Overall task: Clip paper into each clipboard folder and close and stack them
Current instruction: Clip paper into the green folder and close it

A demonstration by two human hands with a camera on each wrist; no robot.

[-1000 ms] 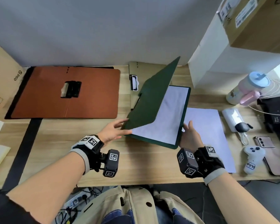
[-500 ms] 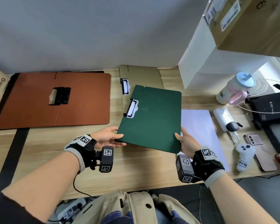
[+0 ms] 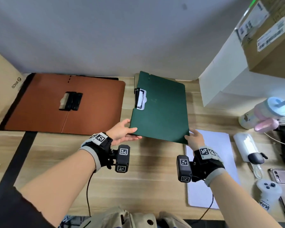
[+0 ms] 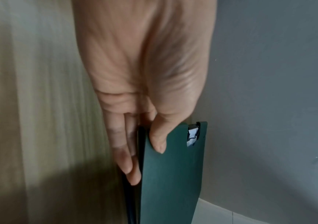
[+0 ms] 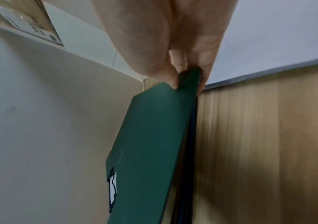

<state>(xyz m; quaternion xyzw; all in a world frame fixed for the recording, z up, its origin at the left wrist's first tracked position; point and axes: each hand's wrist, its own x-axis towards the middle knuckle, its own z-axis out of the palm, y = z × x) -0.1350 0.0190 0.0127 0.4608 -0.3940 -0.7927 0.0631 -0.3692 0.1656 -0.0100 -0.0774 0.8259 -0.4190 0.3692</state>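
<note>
Green clipboard folder (image 3: 161, 111), closed, is gripped at its near corners: left hand (image 3: 122, 131) pinches with thumb on top, right hand (image 3: 194, 139) likewise. It is held above the wooden desk (image 3: 146, 170), beside the open brown folder (image 3: 67, 104); a loose paper sheet (image 3: 220, 145) lies beneath the right hand.

right hand (image 5: 165, 45): seen from the wrist, thumb on the front cover, fingers (image 5: 205, 72) behind; a corner of the folder is pinched.
green clipboard folder (image 5: 150, 144): closed, held tilted, clear of the surface. a cut-out at its lower left edge, in which the metal clip (image 5: 112, 191) and a strip of white are shown.
wooden desk (image 5: 269, 136): blurred, shadowed below the folder.
white box (image 5: 39, 106): beside the folder.
cardboard box with labels (image 5: 26, 22): set above it.
grey wall (image 5: 278, 30): behind.
</note>
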